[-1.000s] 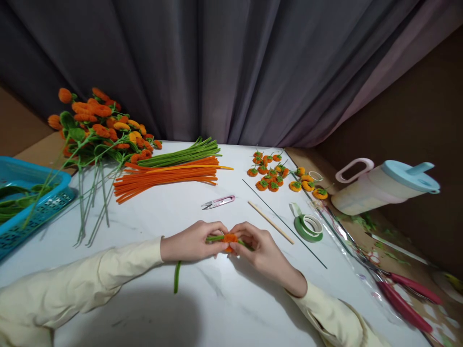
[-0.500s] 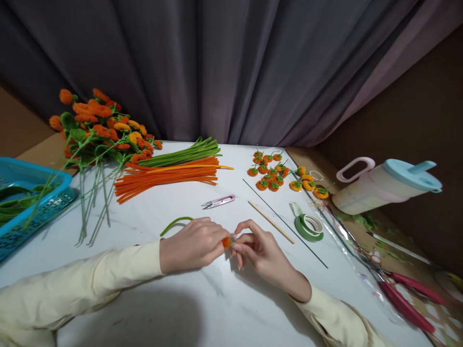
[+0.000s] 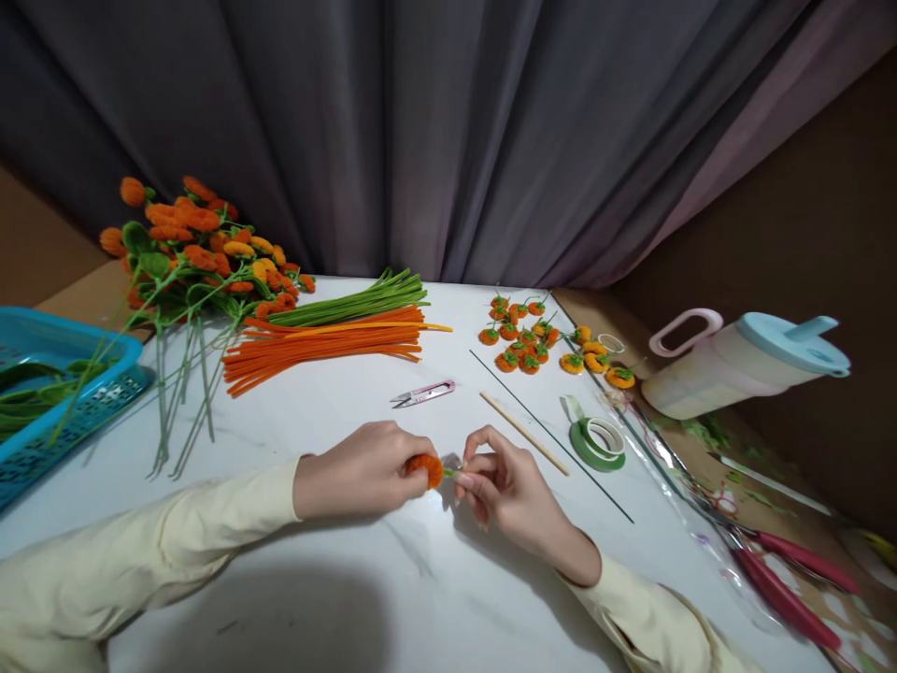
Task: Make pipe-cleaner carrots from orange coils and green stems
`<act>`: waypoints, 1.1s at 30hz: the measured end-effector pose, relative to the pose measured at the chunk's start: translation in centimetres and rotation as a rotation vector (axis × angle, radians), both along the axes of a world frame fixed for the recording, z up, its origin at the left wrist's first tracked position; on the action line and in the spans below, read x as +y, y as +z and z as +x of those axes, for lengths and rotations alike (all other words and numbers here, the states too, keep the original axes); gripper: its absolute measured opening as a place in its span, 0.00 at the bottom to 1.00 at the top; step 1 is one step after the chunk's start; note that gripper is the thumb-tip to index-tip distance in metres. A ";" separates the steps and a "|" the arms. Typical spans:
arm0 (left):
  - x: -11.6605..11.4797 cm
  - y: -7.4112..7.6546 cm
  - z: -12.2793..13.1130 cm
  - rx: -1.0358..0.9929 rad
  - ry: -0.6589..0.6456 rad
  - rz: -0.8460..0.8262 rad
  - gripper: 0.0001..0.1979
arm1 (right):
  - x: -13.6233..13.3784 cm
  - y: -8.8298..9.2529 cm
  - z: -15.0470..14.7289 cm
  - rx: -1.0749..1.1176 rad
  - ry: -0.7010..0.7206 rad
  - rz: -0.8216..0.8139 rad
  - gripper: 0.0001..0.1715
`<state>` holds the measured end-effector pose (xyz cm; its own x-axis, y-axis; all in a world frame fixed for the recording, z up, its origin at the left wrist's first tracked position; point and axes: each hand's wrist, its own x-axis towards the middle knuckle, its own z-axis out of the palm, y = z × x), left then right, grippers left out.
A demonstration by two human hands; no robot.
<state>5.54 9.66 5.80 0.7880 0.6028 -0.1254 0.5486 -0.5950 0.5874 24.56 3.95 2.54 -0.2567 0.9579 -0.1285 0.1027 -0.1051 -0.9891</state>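
My left hand (image 3: 368, 470) is closed around a fuzzy orange pipe-cleaner ball (image 3: 424, 470), whose right part shows past the fingers. From the ball a short green pipe-cleaner end (image 3: 449, 474) runs toward my right hand (image 3: 505, 486). The right thumb and fingers pinch that green end, with the other fingers curled. Both hands hover just over the white table (image 3: 336, 579). Beyond them lie pink-handled thread snips (image 3: 423, 393) and a thin wooden stick (image 3: 524, 432).
Orange pipe cleaners (image 3: 322, 346) and green pipe cleaners (image 3: 357, 299) lie at the back. Orange flowers (image 3: 203, 243) and a blue basket (image 3: 126, 369) are left. Small orange pieces (image 3: 522, 336), green tape (image 3: 594, 449), dark wire (image 3: 553, 437), a tumbler (image 3: 729, 360) and red-handled pliers (image 3: 785, 598) are right.
My left hand has shifted left, showing more of the orange ball between the hands. The green pipe cleaner sticking out behind the left hand no longer shows there. My right hand has barely moved.
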 end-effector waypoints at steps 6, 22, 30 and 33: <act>1.1 0.1 0.0 -0.162 -0.032 -0.545 0.14 | 0.0 -0.5 -0.2 -0.002 0.042 0.051 0.12; 1.3 -0.8 -0.1 -0.107 0.037 -0.753 0.15 | 0.1 -0.6 0.0 0.082 0.022 -0.058 0.17; 2.3 -1.3 -0.2 -0.227 0.052 -0.960 0.22 | 0.8 -1.7 0.2 0.185 0.035 -0.073 0.17; 2.7 -1.6 -0.5 -0.253 0.061 -0.984 0.22 | 1.0 -1.7 0.1 0.214 0.049 -0.083 0.17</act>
